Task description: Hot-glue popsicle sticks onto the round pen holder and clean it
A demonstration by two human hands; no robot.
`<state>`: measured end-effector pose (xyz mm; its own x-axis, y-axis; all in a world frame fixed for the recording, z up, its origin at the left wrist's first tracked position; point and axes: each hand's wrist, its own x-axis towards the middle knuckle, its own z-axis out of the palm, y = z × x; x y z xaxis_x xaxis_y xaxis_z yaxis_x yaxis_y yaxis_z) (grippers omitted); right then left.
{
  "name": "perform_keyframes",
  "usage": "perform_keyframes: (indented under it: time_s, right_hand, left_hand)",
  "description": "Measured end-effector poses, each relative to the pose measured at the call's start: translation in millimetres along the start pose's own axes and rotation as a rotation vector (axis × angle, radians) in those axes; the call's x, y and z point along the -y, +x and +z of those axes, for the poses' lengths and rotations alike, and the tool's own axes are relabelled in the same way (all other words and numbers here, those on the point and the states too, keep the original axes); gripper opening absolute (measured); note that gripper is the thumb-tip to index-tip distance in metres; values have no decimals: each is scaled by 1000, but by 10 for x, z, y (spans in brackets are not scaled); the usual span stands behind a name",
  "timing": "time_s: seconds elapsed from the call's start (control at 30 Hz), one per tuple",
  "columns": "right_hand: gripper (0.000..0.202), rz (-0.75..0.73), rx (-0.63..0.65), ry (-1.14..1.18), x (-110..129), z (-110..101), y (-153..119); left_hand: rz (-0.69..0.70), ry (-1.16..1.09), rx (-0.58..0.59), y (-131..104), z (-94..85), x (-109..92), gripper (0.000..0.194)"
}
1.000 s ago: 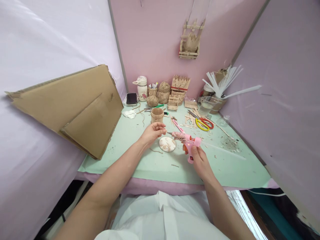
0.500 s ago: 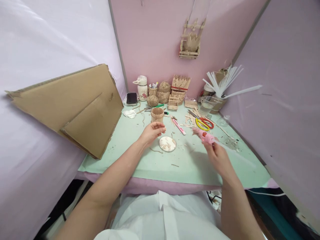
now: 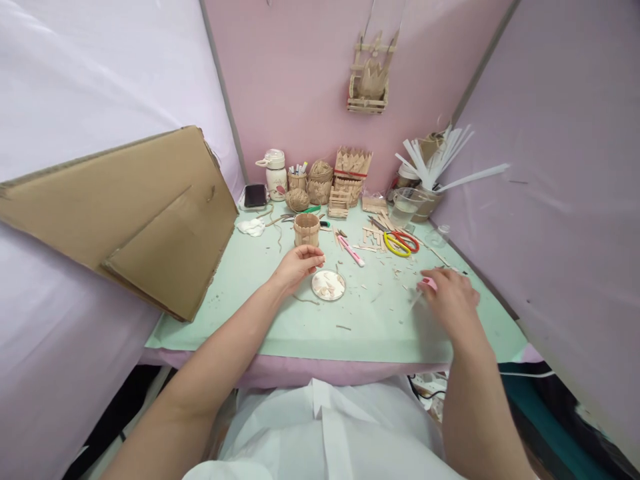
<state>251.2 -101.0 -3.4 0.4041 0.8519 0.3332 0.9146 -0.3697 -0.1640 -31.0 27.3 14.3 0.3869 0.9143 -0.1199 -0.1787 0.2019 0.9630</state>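
Left hand [image 3: 301, 267]: one chip [image 3: 323, 259], perhaps; right hand [image 3: 453, 298]: one glue gun [image 3: 428, 285].

Right hand [image 3: 453, 293] slightly blurred; covers most of the glue gun [image 3: 427, 285]. Speck [image 3: 323, 259] at left hand's [image 3: 301, 263] fingertips: too small to identify. Wooden cup's [image 3: 307, 230] base hidden behind left hand. Cardboard [image 3: 165, 213], left of left hand, cut off by picture edge.

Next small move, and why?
Probably settle the pink glue gun on the table and free the right hand: it has the gun low over the table's right side, while the left hand is pinched beside the white dish, any held piece too small to tell.
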Motion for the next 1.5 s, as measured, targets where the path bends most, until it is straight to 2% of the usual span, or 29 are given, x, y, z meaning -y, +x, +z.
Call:
perform_keyframes:
  time_s: [0.1, 0.17, 0.3, 0.47, 0.57, 0.8, 0.93, 1.07, 1.5]
  right_hand:
    - [24, -244, 102, 115, 439, -28, 3]
    - [25, -340, 185, 146, 684, -2, 7]
    - [27, -381, 268, 132, 909, 95, 23]
    - [21, -364, 295, 123, 893, 161, 52]
    - [19, -317, 302, 222, 915, 133, 72]
    - [16, -98, 201, 951, 1259, 60, 147]
    - [17, -14, 208, 1216, 1503, 112, 125]
    - [16, 40, 182, 1293, 1605, 186, 88]
    - [19, 94, 180, 1341, 1608, 246, 75]
  left_hand:
    - [0, 37, 12, 2, 8, 15, 27]
    - [15, 53, 27, 4, 5, 26, 26]
    - [17, 67, 37, 6, -4, 37, 26]
    - [18, 74, 36, 6, 2, 44, 26]
    - [16, 72, 42, 10, 5, 51, 27]
    - [50, 89, 27, 0, 16, 63, 28]
    - [64, 87, -16, -19, 36, 43, 25]
    - [80, 104, -36, -49, 69, 13, 23]
    - [130, 152, -31, -48, 65, 27, 19]
